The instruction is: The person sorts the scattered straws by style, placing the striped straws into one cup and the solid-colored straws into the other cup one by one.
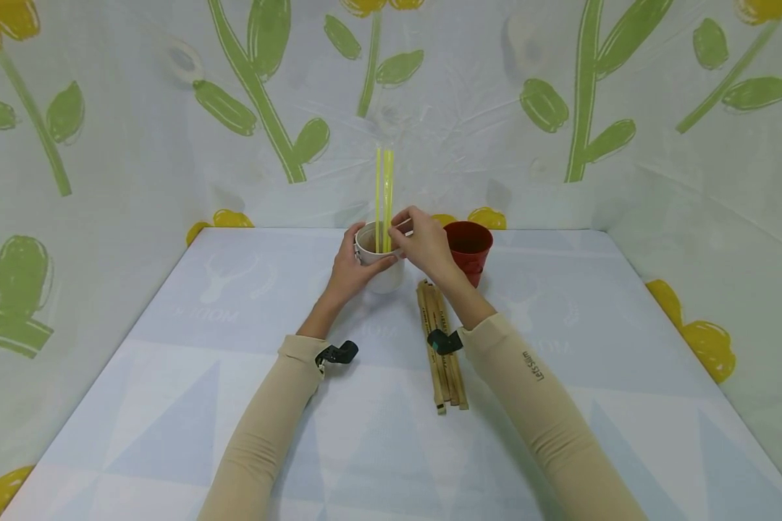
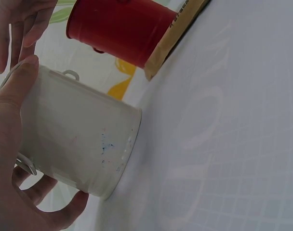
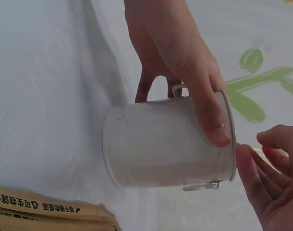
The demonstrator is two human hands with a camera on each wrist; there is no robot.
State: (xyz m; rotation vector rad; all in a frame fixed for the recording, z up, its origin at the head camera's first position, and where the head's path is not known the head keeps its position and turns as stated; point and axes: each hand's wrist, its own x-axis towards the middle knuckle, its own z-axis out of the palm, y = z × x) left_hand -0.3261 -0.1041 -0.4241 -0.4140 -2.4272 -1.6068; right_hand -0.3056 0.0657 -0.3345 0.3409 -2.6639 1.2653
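A small white pail (image 1: 386, 278) with side loops stands upright on the table, and my left hand (image 1: 352, 273) grips it round the side near the rim. Several yellow straws (image 1: 389, 174) rise upright out of the pail. My right hand (image 1: 426, 242) is at the rim, thumb and fingers bent in a pinch at the straws; its fingertips are partly hidden. In the right wrist view, the white pail (image 3: 166, 144) shows a loop on either side, with the left thumb across its wall. Blue specks mark the pail (image 2: 79, 130) low down in the left wrist view.
A red pail (image 1: 471, 253) stands just right of the white one, partly behind the right forearm. Several long, slim brown paper packets (image 1: 439, 369) with printing lie side by side beneath that arm. A flower-patterned cloth (image 1: 456, 94) rises behind the table's back edge.
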